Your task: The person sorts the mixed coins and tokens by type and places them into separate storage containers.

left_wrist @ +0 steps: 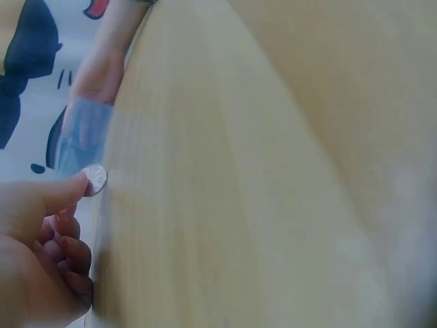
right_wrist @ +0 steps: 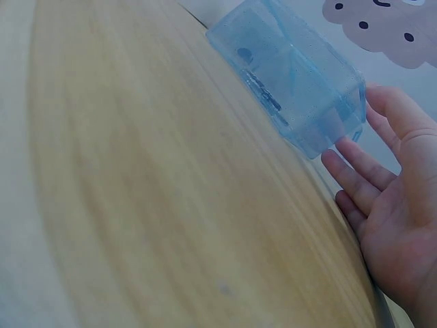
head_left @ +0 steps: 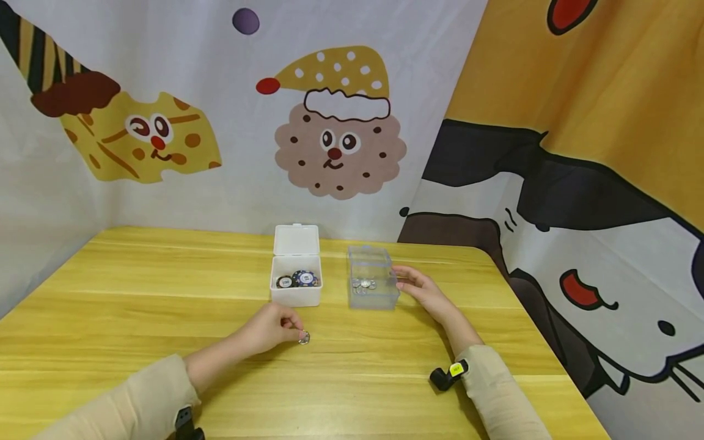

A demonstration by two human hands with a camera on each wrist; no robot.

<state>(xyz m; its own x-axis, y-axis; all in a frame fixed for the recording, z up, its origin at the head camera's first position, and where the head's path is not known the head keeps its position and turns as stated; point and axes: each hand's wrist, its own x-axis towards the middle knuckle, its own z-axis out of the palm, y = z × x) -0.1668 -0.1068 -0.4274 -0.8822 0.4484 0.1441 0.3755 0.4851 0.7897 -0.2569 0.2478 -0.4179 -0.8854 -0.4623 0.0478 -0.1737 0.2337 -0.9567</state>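
Between thumb and fingertips my left hand (head_left: pixel 273 326) pinches a silver coin (head_left: pixel 304 338), low over the table in front of a white box. In the left wrist view the coin (left_wrist: pixel 95 179) shows its round face past the thumb, the other fingers curled. My right hand (head_left: pixel 425 293) rests its fingers at the right side of a clear plastic box (head_left: pixel 374 299), whose lid stands back. Several silver coins (head_left: pixel 363 285) lie inside it. In the right wrist view the fingers (right_wrist: pixel 362 178) are extended, fingertips right at the wall of the clear box (right_wrist: pixel 300 82).
The white box (head_left: pixel 295 297) stands left of the clear one, lid tipped up, with several poker chips (head_left: pixel 305 278) inside. Both boxes are on a yellow wood-grain table (head_left: pixel 352 391). A curtain with cartoon prints (head_left: pixel 341 146) hangs behind the table's far edge.
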